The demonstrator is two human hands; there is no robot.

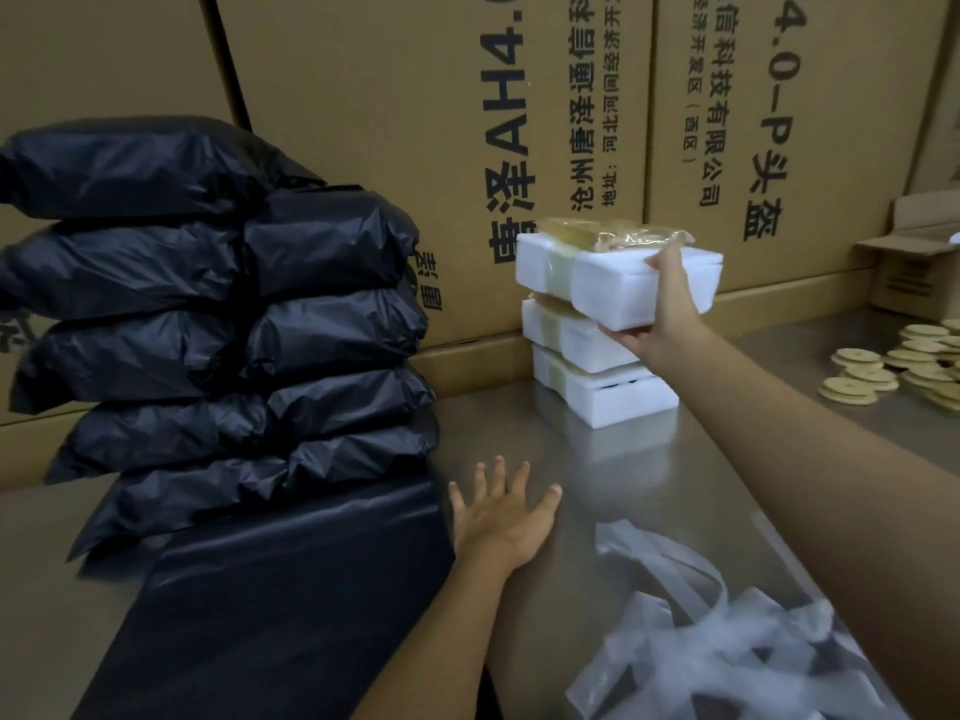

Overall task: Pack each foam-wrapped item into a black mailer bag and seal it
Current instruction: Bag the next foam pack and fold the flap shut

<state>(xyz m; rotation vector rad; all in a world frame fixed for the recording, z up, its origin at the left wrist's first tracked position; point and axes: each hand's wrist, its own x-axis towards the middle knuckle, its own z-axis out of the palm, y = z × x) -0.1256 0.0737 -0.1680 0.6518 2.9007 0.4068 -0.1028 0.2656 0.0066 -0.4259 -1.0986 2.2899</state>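
Right hand grips the top foam-wrapped item at its near right end, thumb over the upper face and fingers curled beneath, holding it at or just above the top of a short stack of foam-wrapped items against the cardboard cartons; whether it has cleared the one below is hard to tell. Left hand lies flat with fingers spread on the steel table, holding nothing, just beside the right edge of the flat empty mailer bags.

From the head view the item looks light, since one hand carries it by an end without sag. Its white foam skin should be soft and dent easily, the band of tape around its middle likely slicker, and loose yellowish things sitting on top could slide off if it tilts. A level hold across the short side, or both hands at the ends, seems safest.

Open steel lies between the stack and the left hand. Filled black mailers tower on the left and look ready to topple if knocked. Tan discs crowd the right, and a crumpled clear plastic bag sits at the near edge
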